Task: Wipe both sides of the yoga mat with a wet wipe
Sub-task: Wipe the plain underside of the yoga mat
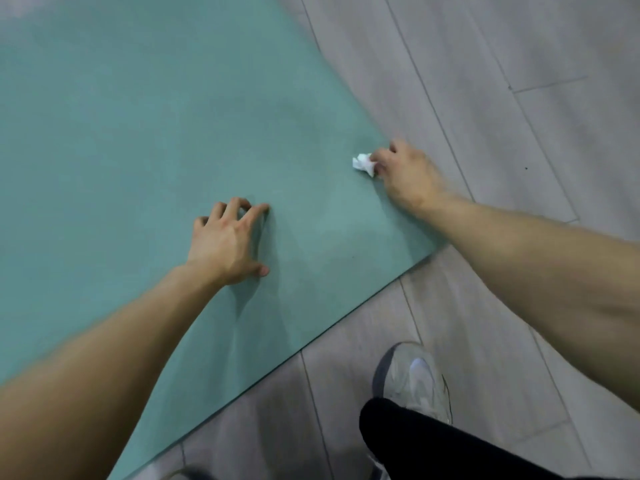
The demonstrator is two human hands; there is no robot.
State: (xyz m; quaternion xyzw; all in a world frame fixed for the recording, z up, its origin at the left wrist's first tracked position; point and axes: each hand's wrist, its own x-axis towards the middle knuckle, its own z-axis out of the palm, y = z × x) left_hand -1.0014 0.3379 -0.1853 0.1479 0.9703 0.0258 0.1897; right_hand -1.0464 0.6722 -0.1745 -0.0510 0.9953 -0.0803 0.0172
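- Yoga mat (138, 133): teal, flat on the floor, filling the frame's left; long axis runs lower right to upper left.
- Wet wipe (363, 163): crumpled, at the mat's right edge.
- Right hand (408, 174): pinches the wipe.
- Left hand (228, 244): arched fingertips pressing the mat.
- Floor (519, 98): grey planks.
- Shoe (415, 379): lower right.

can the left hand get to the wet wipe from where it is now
Probably yes. The left hand rests with fingertips on the mat, and only bare mat lies between it and the wipe. But the right hand already pinches the wipe near the mat's edge, so it would have to let go.
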